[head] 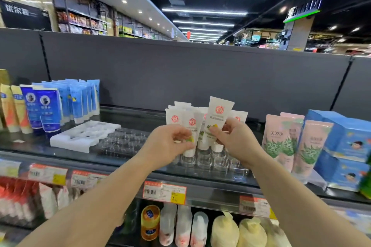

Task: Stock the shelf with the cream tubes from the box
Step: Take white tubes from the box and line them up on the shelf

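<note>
head | shop aisle, glass shelf [60, 152] | left hand [168, 144], right hand [234, 140] each grip a cream tube [217, 118]

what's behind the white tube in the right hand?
Behind the raised white tube held by the right hand stand more white tubes, then the grey back panel. How many rows deep is hidden.

Bare forearms, no sleeves, unadorned hands [167, 142]

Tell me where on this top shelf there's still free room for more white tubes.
Free: the clear tray between the white tray and the left hand, and the back strip behind it. Crowded: around the white tubes, and right toward the pink tubes.
</note>
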Demonstrator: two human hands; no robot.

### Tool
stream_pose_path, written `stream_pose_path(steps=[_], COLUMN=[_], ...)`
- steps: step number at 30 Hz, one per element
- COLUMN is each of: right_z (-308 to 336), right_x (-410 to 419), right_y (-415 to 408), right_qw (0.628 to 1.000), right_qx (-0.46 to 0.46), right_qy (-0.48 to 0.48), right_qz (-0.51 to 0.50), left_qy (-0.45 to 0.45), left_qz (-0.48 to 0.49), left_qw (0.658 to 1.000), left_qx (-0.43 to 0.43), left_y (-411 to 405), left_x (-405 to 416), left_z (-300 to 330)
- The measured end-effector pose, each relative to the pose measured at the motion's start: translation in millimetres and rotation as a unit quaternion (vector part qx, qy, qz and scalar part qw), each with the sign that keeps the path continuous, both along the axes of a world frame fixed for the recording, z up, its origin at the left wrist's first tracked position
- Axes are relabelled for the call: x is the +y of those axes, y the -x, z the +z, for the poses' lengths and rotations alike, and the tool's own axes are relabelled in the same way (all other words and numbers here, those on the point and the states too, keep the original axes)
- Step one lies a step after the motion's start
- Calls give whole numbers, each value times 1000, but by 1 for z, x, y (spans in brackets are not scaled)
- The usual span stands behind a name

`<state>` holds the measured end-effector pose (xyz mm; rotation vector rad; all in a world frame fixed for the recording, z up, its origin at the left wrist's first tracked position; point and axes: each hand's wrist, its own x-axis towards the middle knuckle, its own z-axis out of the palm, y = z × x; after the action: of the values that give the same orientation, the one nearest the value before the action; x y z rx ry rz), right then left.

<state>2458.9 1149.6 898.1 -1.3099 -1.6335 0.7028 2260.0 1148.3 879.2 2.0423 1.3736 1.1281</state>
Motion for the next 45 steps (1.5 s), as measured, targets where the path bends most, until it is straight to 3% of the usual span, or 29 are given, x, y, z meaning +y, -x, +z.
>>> stream_pose_path(steps=[3, 6, 15, 23, 29, 33, 36, 39, 45], right_z=[-9, -23, -15, -22, -21, -19, -20, -32, -66], right_x=[6, 10, 26, 25, 5, -24, -58, -88, -120], right_y=[1, 10, 5, 6, 10, 29, 62, 122, 305], right_qw=[998, 996, 967, 975, 985, 977, 957, 918, 894], right_qx=[-51, -90, -239, -203, -145, -180, -230, -335, -440], right_qy=[20, 21, 87, 88, 80, 72, 57, 29, 38], right_qz=[-6, 3, 17, 20, -41, -91, -168, -211, -75], left_qy=[3, -1, -18, 3, 7, -10, -19, -45, -26], left_qz=[-6, -4, -1, 7, -14, -23, -21, 2, 107], left_qw=[987, 976, 975, 977, 983, 980, 968, 947, 916], left_qx=[163, 219, 221, 212, 182, 195, 249, 317, 386], left_y=[9, 12, 10, 9, 13, 33, 67, 118, 284], left_x=[0, 1, 1, -6, -17, -34, -50, -72, -129], left_z=[-15, -29, -32, -32, -18, -7, -6, -11, -37])
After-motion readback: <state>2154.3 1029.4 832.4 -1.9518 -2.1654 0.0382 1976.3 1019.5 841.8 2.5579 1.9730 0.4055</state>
